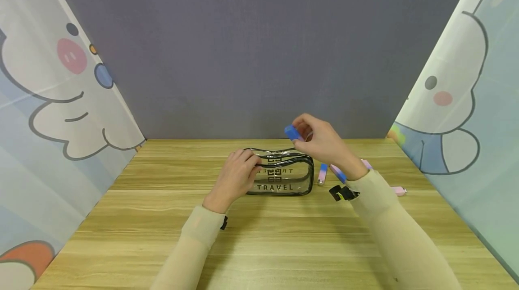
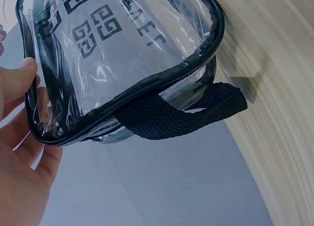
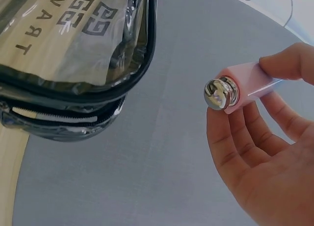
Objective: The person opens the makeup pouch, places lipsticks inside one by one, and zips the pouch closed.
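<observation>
A clear pouch with black piping and the word TRAVEL stands on the wooden table. My left hand grips its upper left edge, thumb on one side and fingers on the other in the left wrist view. A black strap loop sticks out from the pouch's end. Above the pouch's right end, my right hand pinches a small pink-and-blue stick between thumb and fingers. That stick's rounded silver metal end shows in the right wrist view, apart from the pouch. A zipper runs along the pouch.
Several similar pink-and-blue sticks lie right of the pouch, one stick close beside it and another stick farther right. A grey wall stands behind the table. Cartoon-printed curtains flank both sides.
</observation>
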Tool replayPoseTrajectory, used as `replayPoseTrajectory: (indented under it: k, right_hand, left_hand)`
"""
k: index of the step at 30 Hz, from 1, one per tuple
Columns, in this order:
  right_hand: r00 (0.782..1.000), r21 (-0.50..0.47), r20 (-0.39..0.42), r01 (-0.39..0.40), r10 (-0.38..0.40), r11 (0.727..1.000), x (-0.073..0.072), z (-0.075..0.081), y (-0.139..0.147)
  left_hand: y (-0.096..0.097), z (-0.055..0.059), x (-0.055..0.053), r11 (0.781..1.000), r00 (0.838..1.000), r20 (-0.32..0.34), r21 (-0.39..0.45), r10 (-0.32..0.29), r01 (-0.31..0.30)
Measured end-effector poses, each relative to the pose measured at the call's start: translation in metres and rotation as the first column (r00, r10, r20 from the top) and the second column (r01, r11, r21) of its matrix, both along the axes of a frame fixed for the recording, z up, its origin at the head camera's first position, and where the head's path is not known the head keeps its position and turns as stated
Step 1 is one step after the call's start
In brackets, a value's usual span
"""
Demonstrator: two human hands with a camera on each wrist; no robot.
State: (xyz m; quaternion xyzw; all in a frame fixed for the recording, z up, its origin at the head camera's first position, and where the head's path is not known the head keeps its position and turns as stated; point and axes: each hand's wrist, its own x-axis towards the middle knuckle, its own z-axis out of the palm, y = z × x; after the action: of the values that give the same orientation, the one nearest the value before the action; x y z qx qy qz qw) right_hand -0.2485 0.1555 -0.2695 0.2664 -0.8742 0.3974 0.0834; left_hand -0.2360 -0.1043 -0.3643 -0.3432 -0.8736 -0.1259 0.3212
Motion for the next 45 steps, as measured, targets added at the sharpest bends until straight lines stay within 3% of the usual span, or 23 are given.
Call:
replayPoseTrajectory:
  k: [12, 31, 45]
  right_hand:
    - [0.999, -0.026, -0.006, -0.051, 0.051, 0.998, -0.011, -0.015, -0.013]
    - [0.995, -0.053, 0.054, -0.084, 0.087, 0.995, -0.017, -0.038, -0.028]
    - [0.992, 0.020, 0.078, -0.098, 0.096, 0.995, -0.019, -0.045, -0.031]
  left_hand:
    - [-0.001, 0.000, -0.001, 1.000, 1.000, -0.006, 0.001, 0.005, -0.005]
    - [0.000, 0.000, 0.000, 1.000, 1.000, -0.020, 0.017, -0.008, 0.008]
    - [-0.001, 0.000, 0.000, 1.000, 1.000, -0.011, 0.020, -0.017, 0.017]
